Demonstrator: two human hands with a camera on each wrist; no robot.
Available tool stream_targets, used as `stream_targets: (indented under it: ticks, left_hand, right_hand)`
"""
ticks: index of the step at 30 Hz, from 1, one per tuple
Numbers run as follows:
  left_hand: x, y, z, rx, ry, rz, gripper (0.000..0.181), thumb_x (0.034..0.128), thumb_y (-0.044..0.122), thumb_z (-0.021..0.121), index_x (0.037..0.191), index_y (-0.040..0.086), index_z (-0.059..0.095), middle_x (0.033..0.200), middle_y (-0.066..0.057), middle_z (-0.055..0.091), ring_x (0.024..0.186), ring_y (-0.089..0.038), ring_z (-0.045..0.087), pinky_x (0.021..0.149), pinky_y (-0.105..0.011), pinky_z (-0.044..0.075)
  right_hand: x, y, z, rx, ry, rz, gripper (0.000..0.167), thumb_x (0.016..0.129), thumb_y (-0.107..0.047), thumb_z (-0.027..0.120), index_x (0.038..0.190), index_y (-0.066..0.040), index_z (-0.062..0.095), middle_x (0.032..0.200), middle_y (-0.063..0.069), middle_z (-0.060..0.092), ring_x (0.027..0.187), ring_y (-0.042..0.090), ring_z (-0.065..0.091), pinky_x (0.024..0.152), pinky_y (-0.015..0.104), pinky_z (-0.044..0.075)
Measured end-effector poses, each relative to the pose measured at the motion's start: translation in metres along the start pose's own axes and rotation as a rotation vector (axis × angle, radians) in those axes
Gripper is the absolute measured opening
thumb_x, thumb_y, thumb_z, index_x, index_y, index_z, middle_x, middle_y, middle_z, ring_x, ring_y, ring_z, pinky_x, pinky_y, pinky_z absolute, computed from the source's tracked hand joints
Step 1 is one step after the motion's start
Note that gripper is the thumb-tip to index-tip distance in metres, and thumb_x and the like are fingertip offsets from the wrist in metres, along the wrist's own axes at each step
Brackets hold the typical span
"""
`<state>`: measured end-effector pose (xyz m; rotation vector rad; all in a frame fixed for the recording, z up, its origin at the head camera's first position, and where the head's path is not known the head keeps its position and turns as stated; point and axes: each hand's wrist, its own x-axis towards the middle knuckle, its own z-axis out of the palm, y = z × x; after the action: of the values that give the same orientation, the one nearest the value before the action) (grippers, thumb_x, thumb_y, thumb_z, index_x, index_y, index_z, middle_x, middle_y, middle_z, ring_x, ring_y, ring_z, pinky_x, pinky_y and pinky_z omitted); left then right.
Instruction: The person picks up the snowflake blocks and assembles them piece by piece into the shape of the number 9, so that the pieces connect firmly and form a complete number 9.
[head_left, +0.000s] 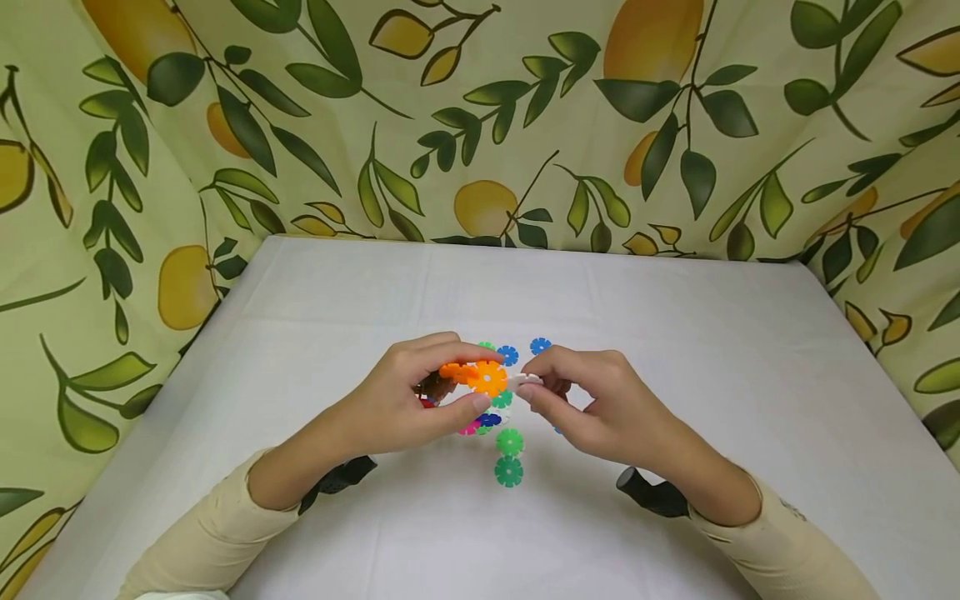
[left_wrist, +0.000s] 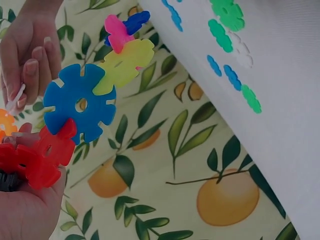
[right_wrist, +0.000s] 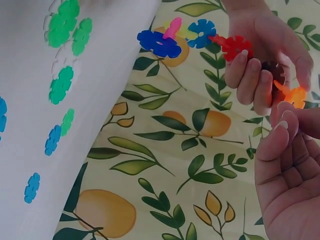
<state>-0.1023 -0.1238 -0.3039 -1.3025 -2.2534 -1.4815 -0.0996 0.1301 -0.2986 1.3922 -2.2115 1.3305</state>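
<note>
My left hand (head_left: 420, 392) grips a chain of interlocking notched plastic discs. An orange disc (head_left: 489, 378) forms its near end, between thumb and fingers. Past the fingers, the left wrist view shows red discs (left_wrist: 47, 165), a large blue disc (left_wrist: 60, 102), a yellow disc (left_wrist: 130, 62) and a pink disc (left_wrist: 118, 31). A dark blue disc (right_wrist: 165, 47) ends the chain in the right wrist view. My right hand (head_left: 607, 396) pinches a white disc (head_left: 527, 379) at the orange disc's edge. Whether their notches are joined, I cannot tell.
Loose discs lie on the white table (head_left: 360, 292) beneath and beyond the hands, among them a green disc (head_left: 509, 472) and a blue disc (head_left: 541, 345). A fruit-patterned cloth (head_left: 487, 133) surrounds the table's back and sides. Black devices (head_left: 652, 493) sit at both wrists.
</note>
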Motion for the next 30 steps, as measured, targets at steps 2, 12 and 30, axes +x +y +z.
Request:
stream_targets:
  ticks: [2, 12, 30]
  left_hand:
    - [0.0, 0.0, 0.0, 0.003, -0.003, 0.0, 0.036, 0.0869, 0.008, 0.075, 0.123, 0.01, 0.068, 0.093, 0.007, 0.061, 0.063, -0.009, 0.045, 0.051, -0.023, 0.041]
    - [-0.002, 0.003, 0.001, 0.003, -0.047, -0.008, 0.035, 0.0899, 0.009, 0.073, 0.125, 0.009, 0.068, 0.084, 0.008, 0.055, 0.064, -0.008, 0.046, 0.052, -0.023, 0.041]
    - [-0.002, 0.001, 0.006, -0.191, 0.069, 0.012, 0.032, 0.0964, 0.009, 0.067, 0.127, 0.0, 0.065, 0.092, -0.002, 0.061, 0.059, -0.013, 0.044, 0.047, -0.024, 0.039]
  right_hand:
    - [0.0, 0.0, 0.0, -0.01, 0.007, -0.006, 0.02, 0.102, -0.031, 0.06, 0.097, -0.012, 0.065, 0.076, -0.01, 0.059, 0.066, 0.001, 0.055, 0.06, 0.019, 0.052]
    - [0.0, -0.002, 0.003, -0.045, 0.028, -0.055, 0.022, 0.103, -0.029, 0.057, 0.094, -0.011, 0.065, 0.072, -0.009, 0.055, 0.064, 0.003, 0.049, 0.058, 0.015, 0.046]
    - [0.001, 0.001, 0.007, 0.263, 0.255, -0.137, 0.022, 0.1, -0.015, 0.064, 0.094, 0.006, 0.061, 0.074, 0.009, 0.064, 0.058, 0.013, 0.059, 0.054, 0.023, 0.053]
